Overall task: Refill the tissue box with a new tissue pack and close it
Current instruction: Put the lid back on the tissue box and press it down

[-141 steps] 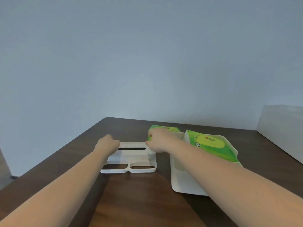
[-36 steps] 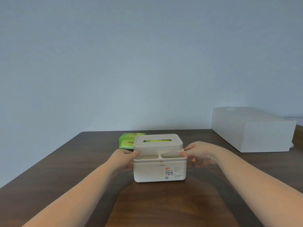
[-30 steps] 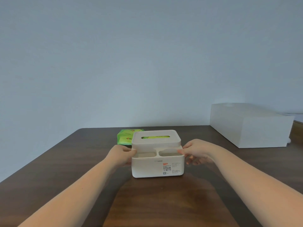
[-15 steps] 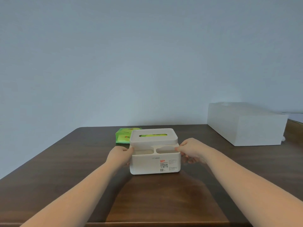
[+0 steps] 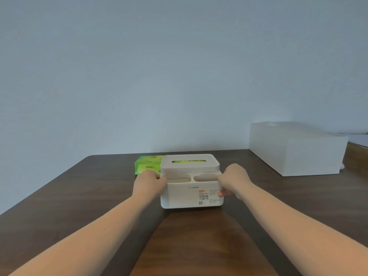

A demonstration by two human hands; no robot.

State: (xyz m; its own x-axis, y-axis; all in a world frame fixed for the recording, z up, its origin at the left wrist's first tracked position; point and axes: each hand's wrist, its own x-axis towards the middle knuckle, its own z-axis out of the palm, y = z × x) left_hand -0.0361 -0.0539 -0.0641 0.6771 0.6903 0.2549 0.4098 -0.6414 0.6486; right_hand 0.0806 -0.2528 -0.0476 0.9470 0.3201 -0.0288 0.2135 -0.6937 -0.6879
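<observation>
The white tissue box (image 5: 185,196) stands upright in the middle of the dark wooden table (image 5: 79,196), label side facing me. Its lid (image 5: 190,168) sits on top, and green packaging shows through the lid's slot (image 5: 188,161). My left hand (image 5: 148,183) grips the box's left side near the rim. My right hand (image 5: 232,181) grips the right side, thumb on the front face. A second green tissue pack (image 5: 147,166) lies flat on the table behind and to the left of the box.
A large white rectangular box (image 5: 294,148) rests at the back right of the table. A blue-grey wall rises directly behind the table's far edge. A lighter wooden surface (image 5: 356,158) shows at the far right.
Several seconds ago the lid lay flat beside the open box holding a pack. Now the lidded box stands upright. In the last second my hands stayed on its sides and the view drifted slightly.
</observation>
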